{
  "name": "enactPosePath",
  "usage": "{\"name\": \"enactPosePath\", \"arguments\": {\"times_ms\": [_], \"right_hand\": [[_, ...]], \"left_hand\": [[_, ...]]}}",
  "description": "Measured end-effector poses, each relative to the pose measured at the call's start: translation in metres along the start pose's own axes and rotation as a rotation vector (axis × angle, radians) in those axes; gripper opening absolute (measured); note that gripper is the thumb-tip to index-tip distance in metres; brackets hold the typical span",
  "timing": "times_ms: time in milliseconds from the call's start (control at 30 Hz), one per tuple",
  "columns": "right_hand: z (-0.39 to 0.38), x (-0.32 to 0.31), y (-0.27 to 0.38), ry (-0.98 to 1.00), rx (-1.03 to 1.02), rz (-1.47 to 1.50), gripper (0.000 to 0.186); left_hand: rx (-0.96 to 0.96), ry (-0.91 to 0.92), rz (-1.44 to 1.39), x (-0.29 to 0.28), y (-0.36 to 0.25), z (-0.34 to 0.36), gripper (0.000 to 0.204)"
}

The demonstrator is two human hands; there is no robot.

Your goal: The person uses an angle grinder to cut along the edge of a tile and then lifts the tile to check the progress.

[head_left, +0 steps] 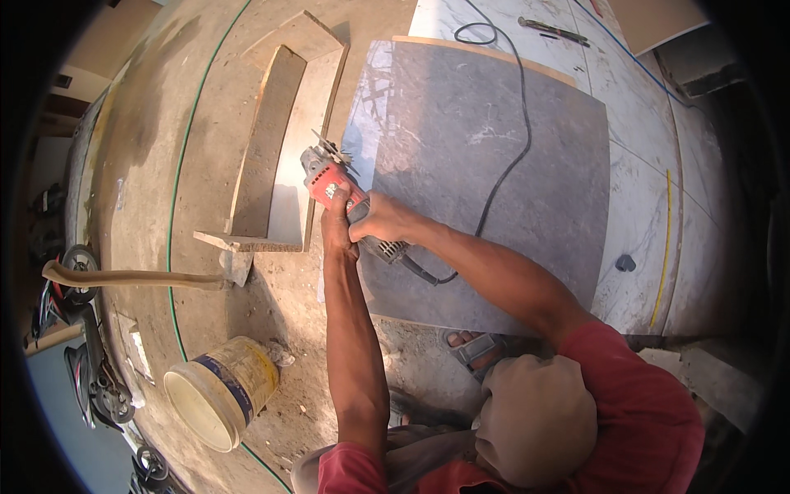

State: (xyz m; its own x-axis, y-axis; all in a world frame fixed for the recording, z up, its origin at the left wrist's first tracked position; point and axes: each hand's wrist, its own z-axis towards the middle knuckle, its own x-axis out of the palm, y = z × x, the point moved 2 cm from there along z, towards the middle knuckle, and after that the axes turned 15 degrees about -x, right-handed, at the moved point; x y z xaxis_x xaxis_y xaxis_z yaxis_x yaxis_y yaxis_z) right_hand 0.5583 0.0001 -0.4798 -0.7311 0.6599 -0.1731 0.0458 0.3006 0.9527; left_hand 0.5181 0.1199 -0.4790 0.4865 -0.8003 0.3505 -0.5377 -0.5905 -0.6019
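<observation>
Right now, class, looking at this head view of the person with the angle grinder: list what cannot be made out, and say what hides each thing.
- Angle grinder: its grip is covered by the left hand and right hand.
- Grinder disc: too small and blurred to tell whether it touches the grey tile.
- Sandalled foot: partly hidden by the person's knee.
- Tool on the marble floor: too small to identify.
</observation>
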Motion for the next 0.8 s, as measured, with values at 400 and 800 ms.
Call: {"name": "enactPosePath", "arguments": {"times_ms": [400, 800], "right_hand": [[-0.001, 0.002, 0.004, -0.077, -0.029, -0.032, 0.032], [-0.003, -0.003, 0.014, -0.040, 0.001, -0.007, 0.034]], "left_hand": [[-0.015, -0.016, -0.028, -0.002, 0.000, 0.004, 0.052], [0.023, -0.025, -0.079, 0.005, -0.004, 0.001, 0.051]]}}
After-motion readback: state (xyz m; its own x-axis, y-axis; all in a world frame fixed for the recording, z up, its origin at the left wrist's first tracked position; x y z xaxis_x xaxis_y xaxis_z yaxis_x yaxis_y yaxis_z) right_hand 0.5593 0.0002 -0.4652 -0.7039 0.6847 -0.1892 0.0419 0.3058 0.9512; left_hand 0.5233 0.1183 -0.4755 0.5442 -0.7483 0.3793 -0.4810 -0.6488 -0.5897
